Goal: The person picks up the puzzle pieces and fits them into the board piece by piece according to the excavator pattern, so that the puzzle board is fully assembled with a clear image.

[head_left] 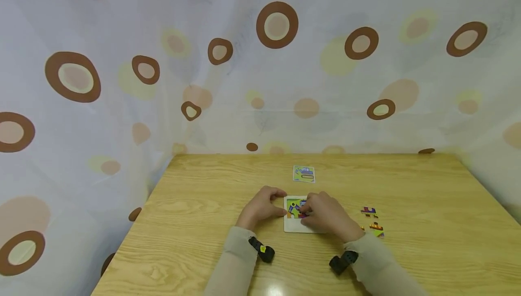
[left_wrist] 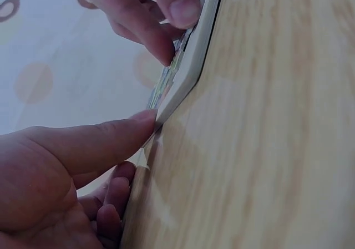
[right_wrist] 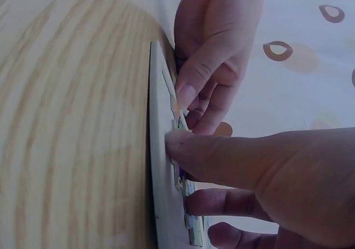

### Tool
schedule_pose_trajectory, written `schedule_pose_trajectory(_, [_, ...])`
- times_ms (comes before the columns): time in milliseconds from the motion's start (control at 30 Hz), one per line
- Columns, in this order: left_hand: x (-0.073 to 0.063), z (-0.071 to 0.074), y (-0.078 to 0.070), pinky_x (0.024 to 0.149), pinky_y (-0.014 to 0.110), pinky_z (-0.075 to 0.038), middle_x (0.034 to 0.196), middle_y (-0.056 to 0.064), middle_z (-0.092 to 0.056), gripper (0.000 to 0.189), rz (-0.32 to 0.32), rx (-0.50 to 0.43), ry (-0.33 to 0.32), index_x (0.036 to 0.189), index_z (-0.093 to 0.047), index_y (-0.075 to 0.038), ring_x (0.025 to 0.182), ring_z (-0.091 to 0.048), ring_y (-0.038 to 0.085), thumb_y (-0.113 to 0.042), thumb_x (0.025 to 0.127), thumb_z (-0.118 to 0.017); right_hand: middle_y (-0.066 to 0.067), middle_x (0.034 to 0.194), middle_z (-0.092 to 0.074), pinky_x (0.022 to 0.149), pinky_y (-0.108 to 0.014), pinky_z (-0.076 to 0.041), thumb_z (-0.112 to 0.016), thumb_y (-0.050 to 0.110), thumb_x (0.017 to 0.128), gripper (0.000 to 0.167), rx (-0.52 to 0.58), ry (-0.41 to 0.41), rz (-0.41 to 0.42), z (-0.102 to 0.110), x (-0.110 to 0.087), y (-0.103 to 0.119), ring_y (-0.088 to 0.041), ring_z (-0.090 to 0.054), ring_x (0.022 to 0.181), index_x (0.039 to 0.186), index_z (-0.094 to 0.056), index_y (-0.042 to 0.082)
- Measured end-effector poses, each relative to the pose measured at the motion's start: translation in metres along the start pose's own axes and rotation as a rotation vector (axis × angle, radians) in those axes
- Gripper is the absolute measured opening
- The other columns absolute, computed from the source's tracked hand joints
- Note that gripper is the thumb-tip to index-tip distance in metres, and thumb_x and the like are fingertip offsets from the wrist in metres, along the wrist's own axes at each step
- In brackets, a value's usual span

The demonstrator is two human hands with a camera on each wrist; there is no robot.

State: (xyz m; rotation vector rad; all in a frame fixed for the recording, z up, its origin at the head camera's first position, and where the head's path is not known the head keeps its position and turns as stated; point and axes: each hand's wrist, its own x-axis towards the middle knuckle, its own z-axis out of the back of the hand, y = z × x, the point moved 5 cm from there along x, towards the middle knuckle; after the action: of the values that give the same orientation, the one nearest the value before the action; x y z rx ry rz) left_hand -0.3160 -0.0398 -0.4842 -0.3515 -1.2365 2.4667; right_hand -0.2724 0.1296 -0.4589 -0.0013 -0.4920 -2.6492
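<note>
- Head view: a white tray (head_left: 294, 227) lies flat on the wooden worktop (head_left: 203, 223), between the two hands, with colourful pieces (head_left: 294, 208) in its recess.
- The left hand (head_left: 259, 206) grips the tray's left edge, thumb and forefinger spread apart along it; the left wrist view shows the thumb tip on the rim and the other fingers curled.
- The right hand (head_left: 327, 212) reaches over the tray's right part, fingers bent down to the pieces and covering some of them. In the right wrist view its thumb touches the near rim; whether it pinches a piece, I cannot tell.
- Loose pieces (head_left: 368, 211) lie on the worktop right of the tray, in a farther and a nearer group, the nearer partly hidden by the right hand and wrist.
- A small card (head_left: 304, 174) with a blue vehicle on green lies beyond the tray, apart from it.
- Both wrists wear black straps (head_left: 266, 254) over pale sleeves (head_left: 232, 271).
- A white cloth (head_left: 236, 7) with brown rings and pale spots hangs behind the worktop.
</note>
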Motion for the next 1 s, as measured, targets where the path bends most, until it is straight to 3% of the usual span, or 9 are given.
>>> schedule_pose_trajectory(233, [-0.0006, 0.0000, -0.0006, 0.104, 0.043, -0.040, 0.127, 0.006, -0.058, 0.045, -0.013, -0.006, 0.009, 0.122, -0.068, -0.009, 0.118, -0.050, 0.026, -0.011, 0.080, -0.083, 0.003, 0.085, -0.061, 0.057, -0.031, -0.039, -0.083, 0.015, 0.079, 0.025, 0.047, 0.019, 0.031, 0.0023, -0.0010, -0.0006, -0.012, -0.048, 0.068, 0.103, -0.079, 0.010])
schedule_pose_trajectory(400, [0.0013, -0.0013, -0.0026, 0.105, 0.043, -0.038, 0.128, 0.007, -0.058, 0.046, -0.014, -0.019, 0.011, 0.123, -0.068, -0.008, 0.121, -0.049, 0.026, -0.008, 0.079, -0.083, 0.004, 0.084, -0.057, 0.055, -0.032, -0.039, -0.081, 0.018, 0.082, 0.022, -0.028, 0.025, 0.047, 0.0039, -0.0027, -0.0003, -0.015, -0.047, 0.069, 0.102, -0.080, 0.011])
schedule_pose_trajectory(700, [0.0008, -0.0019, -0.0008, 0.104, 0.041, -0.040, 0.128, 0.006, -0.055, 0.047, 0.002, 0.014, 0.021, 0.124, -0.067, -0.009, 0.119, -0.049, 0.026, -0.009, 0.080, -0.083, 0.007, 0.079, -0.056, 0.053, -0.035, -0.041, -0.080, 0.017, 0.084, 0.002, -0.027, -0.002, 0.025, -0.0006, -0.0005, -0.0016, -0.014, -0.050, 0.067, 0.084, -0.082, 0.017])
schedule_pose_trajectory(800, [0.0004, -0.0006, -0.0010, 0.103, 0.041, -0.040, 0.127, 0.007, -0.054, 0.047, -0.003, 0.024, 0.023, 0.125, -0.066, -0.009, 0.118, -0.049, 0.026, -0.009, 0.081, -0.082, 0.006, 0.080, -0.061, 0.052, -0.038, -0.044, -0.080, 0.018, 0.083, 0.006, -0.042, -0.030, 0.006, -0.0011, 0.0004, -0.0006, -0.015, -0.054, 0.068, 0.077, -0.081, 0.020])
schedule_pose_trajectory(900, [0.0016, -0.0001, 0.0003, 0.104, 0.042, -0.039, 0.128, 0.007, -0.055, 0.047, -0.003, 0.016, 0.017, 0.124, -0.066, -0.009, 0.119, -0.049, 0.026, -0.009, 0.080, -0.082, 0.004, 0.082, -0.064, 0.053, -0.037, -0.046, -0.081, 0.015, 0.082, 0.003, -0.002, -0.044, 0.007, 0.0002, 0.0006, -0.0005, -0.016, -0.057, 0.070, 0.084, -0.082, 0.018])
schedule_pose_trajectory(1000, [0.0026, -0.0015, 0.0018, 0.105, 0.042, -0.039, 0.129, 0.007, -0.055, 0.046, 0.004, 0.008, 0.023, 0.125, -0.066, -0.009, 0.121, -0.049, 0.026, -0.010, 0.081, -0.082, 0.003, 0.084, -0.064, 0.058, -0.034, -0.045, -0.080, 0.011, 0.082, 0.013, 0.076, -0.025, 0.000, 0.0000, -0.0003, -0.0042, -0.013, -0.056, 0.072, 0.095, -0.081, 0.014])
